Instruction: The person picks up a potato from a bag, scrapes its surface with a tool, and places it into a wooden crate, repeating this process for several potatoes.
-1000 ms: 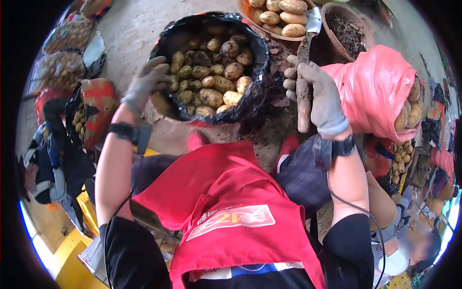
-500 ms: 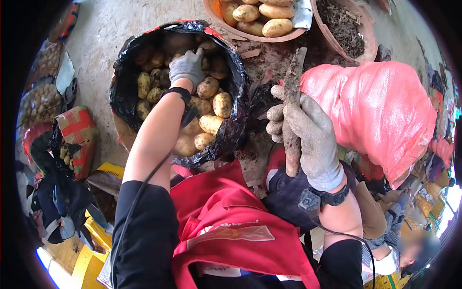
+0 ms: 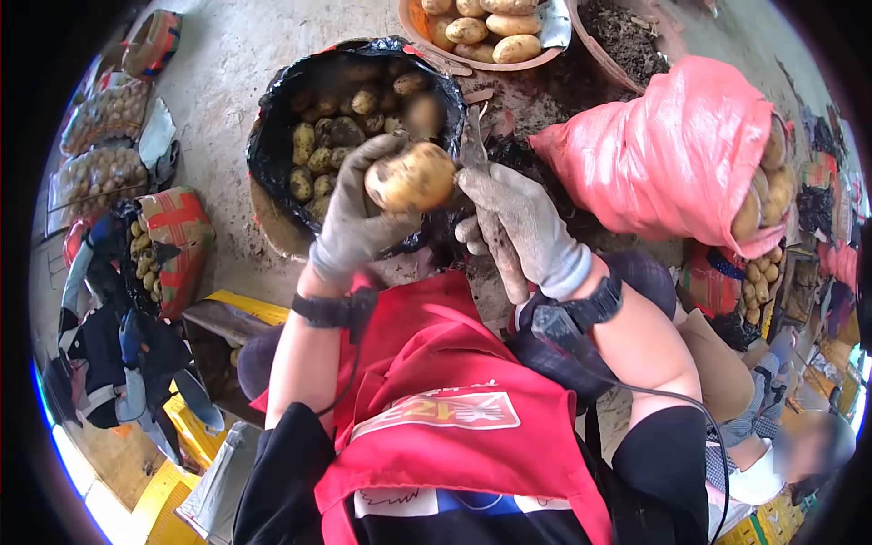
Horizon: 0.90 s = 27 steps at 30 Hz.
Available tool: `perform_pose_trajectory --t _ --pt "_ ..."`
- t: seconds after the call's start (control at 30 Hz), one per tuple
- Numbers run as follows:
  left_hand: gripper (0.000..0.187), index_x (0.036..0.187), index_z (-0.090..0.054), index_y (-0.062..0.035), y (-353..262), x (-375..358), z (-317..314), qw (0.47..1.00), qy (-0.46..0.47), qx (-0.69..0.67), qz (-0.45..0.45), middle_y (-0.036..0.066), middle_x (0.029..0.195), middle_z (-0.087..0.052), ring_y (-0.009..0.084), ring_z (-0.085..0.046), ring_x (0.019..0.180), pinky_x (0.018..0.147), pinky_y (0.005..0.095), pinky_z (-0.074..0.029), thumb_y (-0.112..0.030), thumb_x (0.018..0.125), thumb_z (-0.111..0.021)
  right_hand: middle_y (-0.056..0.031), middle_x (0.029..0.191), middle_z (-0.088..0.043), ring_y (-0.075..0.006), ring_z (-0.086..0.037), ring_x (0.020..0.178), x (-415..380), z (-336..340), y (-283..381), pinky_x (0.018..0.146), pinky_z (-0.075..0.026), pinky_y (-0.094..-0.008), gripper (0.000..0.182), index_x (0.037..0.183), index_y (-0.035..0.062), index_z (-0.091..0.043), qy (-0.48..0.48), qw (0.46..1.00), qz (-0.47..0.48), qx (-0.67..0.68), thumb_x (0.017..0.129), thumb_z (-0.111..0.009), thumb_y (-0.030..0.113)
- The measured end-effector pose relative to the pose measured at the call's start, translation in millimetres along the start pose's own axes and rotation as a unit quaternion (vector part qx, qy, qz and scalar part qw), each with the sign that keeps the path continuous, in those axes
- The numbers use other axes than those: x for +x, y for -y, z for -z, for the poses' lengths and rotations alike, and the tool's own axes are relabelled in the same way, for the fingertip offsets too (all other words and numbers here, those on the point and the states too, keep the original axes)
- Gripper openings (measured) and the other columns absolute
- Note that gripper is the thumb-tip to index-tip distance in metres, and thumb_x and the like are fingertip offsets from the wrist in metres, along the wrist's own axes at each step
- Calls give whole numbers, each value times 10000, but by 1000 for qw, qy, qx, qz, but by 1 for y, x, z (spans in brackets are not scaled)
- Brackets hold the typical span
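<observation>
My left hand [image 3: 356, 213], in a grey glove, is wrapped round a large yellow potato [image 3: 411, 178] with brown spots, just in front of the black-lined basket [image 3: 265, 118]. More potatoes [image 3: 320, 162] lie inside that basket. In my right hand [image 3: 536, 218], also gloved and dirty, is a knife [image 3: 500, 238] with its soiled blade pointing up. The thumb of this hand is close to the right end of the potato.
A tub of potatoes [image 3: 518, 47] and a tub of dark soil [image 3: 622, 41] stand at the top. The pink sack [image 3: 668, 159] lies at right, potatoes showing at its mouth. Co-workers [image 3: 132, 363] [image 3: 740, 454] are at both lower sides.
My left hand has come out of the basket with a potato in it. My right hand, still with the knife, has moved left and down towards it. The view has shifted.
</observation>
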<state>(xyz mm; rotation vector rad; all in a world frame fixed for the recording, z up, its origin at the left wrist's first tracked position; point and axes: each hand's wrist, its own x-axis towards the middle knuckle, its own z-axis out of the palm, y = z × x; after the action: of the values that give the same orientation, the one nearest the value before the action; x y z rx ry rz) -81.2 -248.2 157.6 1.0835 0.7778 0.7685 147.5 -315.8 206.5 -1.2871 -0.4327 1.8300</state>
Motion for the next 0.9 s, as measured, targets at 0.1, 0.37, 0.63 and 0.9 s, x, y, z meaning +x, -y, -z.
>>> perform_pose_trajectory --t 0.1,0.37,0.63,0.9 --pt "1085 1660 -297 -41 -8 -34 -34 998 12 -64 -20 152 1610 -461 288 -482 1477 1226 421 -401 17 740 -869 -8 1033 -708 -88 -636 723 -6 3 -8 601 -521 -241 403 1313 58 -660 59 998 31 8 1017 -715 327" --pt "964 1668 -277 -43 -8 -83 -53 993 -31 -110 35 136 1586 -499 234 -565 1372 1016 333 -559 87 858 -784 -38 1204 -704 -115 -653 1073 -27 5 -21 948 -550 -284 519 1406 16 -619 138 972 171 -80 928 -803 104" --pt "850 1622 -365 -108 -8 -92 -62 993 -64 -92 -20 114 1554 -514 227 -573 1353 1039 401 -550 1 893 -787 3 1092 -702 -64 -625 876 -32 15 -16 778 -533 -237 423 1337 37 -646 168 979 98 -59 975 -777 210" --pt "635 1529 -509 -106 17 -80 -68 987 -9 -148 58 102 1455 -622 300 -621 1300 941 402 -547 -575 1106 -450 -43 927 -723 -113 -635 753 -32 14 -10 664 -521 -293 267 1130 49 -701 93 976 110 -164 1010 -738 285"
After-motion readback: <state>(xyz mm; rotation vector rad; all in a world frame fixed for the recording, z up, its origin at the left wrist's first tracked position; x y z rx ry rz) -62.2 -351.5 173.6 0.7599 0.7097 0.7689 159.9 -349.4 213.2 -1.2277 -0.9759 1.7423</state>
